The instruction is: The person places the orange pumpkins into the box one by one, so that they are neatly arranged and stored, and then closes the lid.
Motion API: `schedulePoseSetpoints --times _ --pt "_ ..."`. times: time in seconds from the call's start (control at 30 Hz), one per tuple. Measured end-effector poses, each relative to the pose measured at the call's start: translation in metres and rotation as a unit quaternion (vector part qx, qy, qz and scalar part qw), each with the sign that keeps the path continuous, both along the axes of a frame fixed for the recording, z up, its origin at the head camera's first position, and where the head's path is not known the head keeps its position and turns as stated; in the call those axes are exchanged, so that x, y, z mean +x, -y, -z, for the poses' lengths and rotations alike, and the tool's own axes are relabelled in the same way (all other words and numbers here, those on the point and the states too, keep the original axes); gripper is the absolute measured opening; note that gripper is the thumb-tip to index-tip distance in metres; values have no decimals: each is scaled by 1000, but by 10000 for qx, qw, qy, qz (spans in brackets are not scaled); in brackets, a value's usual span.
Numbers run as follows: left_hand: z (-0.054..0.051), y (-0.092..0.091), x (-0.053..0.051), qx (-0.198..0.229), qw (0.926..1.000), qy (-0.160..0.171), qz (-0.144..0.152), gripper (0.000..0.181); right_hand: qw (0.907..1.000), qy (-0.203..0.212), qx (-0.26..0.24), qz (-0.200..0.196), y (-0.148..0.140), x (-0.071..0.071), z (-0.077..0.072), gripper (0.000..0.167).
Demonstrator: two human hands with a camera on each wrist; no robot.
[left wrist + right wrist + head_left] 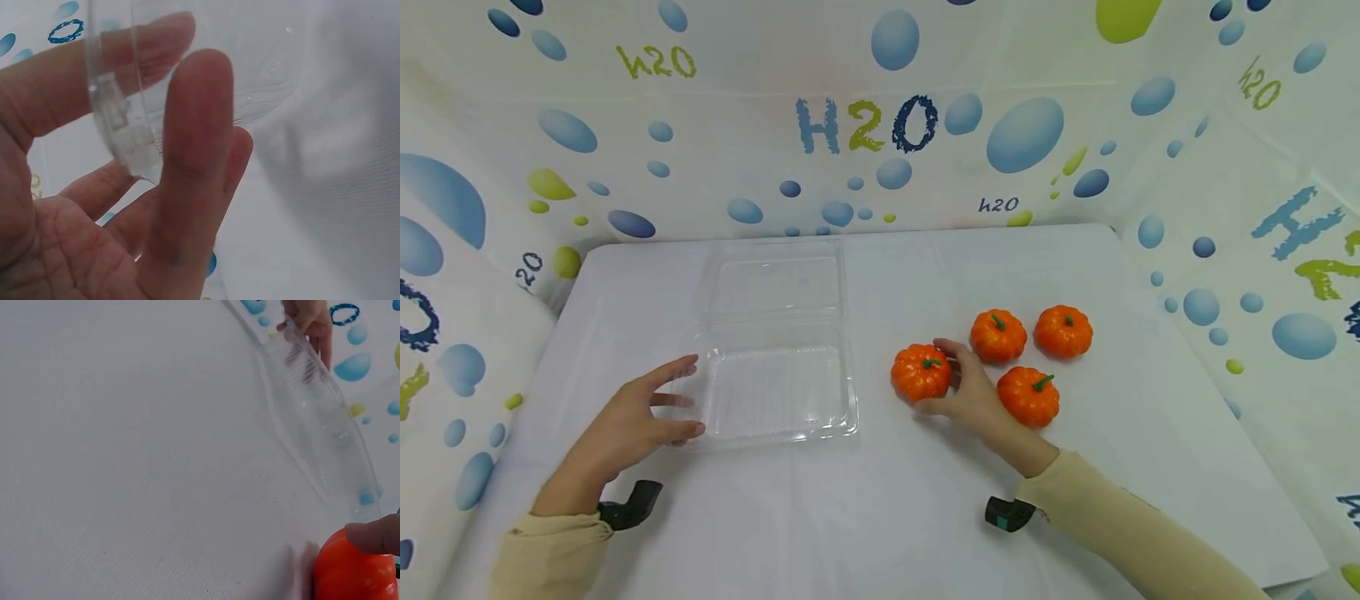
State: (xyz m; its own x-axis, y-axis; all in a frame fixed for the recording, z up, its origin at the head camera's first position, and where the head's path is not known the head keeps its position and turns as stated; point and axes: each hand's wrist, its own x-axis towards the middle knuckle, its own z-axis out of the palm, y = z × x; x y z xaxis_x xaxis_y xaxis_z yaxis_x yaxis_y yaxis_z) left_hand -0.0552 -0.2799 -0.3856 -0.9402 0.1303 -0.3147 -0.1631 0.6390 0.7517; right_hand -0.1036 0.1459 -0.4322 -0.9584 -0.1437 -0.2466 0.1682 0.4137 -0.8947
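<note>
Around a small orange toy pumpkin [919, 372] with a green stem, my right hand [973, 400] curls its fingers and thumb, gripping it from the right side. In the right wrist view the thumb touches the pumpkin [353, 572] at the lower right corner. My left hand [640, 412] is at the left edge of a clear plastic clamshell container [782, 433], fingers spread apart. In the left wrist view, the container's edge [112, 100] passes among the fingers of the left hand [156, 187]; whether they press on it is hard to tell. The container lies unfolded, its lid [778, 283] at the far side.
Three more toy pumpkins stand right of my right hand: one behind it [997, 337], one farther right [1063, 332], one beside the wrist [1030, 397]. A white table [880, 517] carries everything. A patterned curtain [722, 150] surrounds its back and sides.
</note>
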Motion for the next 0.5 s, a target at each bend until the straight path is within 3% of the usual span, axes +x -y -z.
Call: schedulePoseSetpoints --times 0.37,0.5 --pt "3 -1 1 67 9999 -117 -72 97 9949 -467 879 -140 10 -1 6 96" --pt "3 -2 0 133 9998 -121 -92 97 9945 -490 918 -121 13 -1 6 94"
